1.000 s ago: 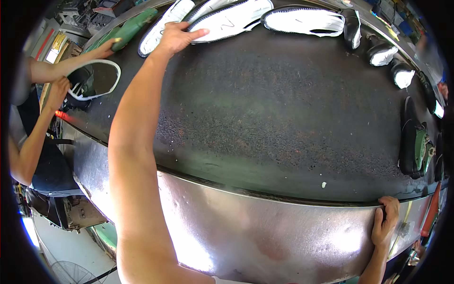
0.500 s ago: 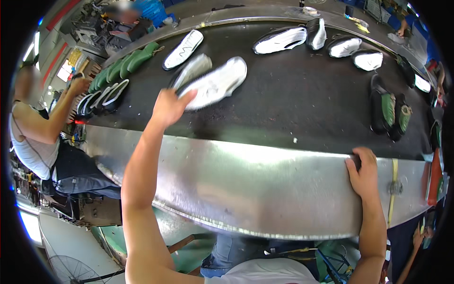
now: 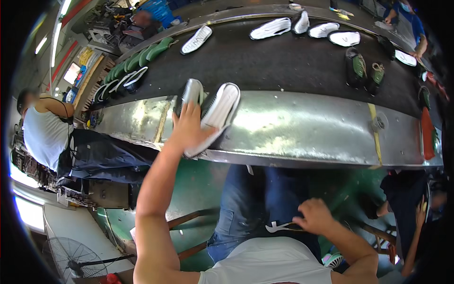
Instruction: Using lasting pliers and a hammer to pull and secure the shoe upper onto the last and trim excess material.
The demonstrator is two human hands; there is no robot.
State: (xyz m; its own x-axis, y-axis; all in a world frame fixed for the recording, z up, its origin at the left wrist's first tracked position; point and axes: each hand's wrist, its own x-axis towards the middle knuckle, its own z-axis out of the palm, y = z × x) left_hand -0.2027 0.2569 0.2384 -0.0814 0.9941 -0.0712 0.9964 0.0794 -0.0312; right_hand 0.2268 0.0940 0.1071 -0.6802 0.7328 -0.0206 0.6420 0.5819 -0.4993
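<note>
My left hand grips a pair of upturned shoes at the metal front strip of the bench. Its fingers lie over the left shoe, while the thumb presses on the right shoe; both show pale soles, and the right one's heel end overhangs the edge. Down at my lap, my right hand has its fingers curled at the handle of a metal-headed tool with a yellow handle. Its exact kind is unclear, and the hand partly hides the grip.
The black work surface holds a lone white-soled shoe, several white-soled shoes along its far edge, green-and-black shoes at right and a row of green shoe parts at left. A seated co-worker is at left; another person stands far right.
My left hand has brought the two shoes nearer, from the black surface to the front metal strip. My right hand has left the bench edge and dropped to the tool at my lap.
</note>
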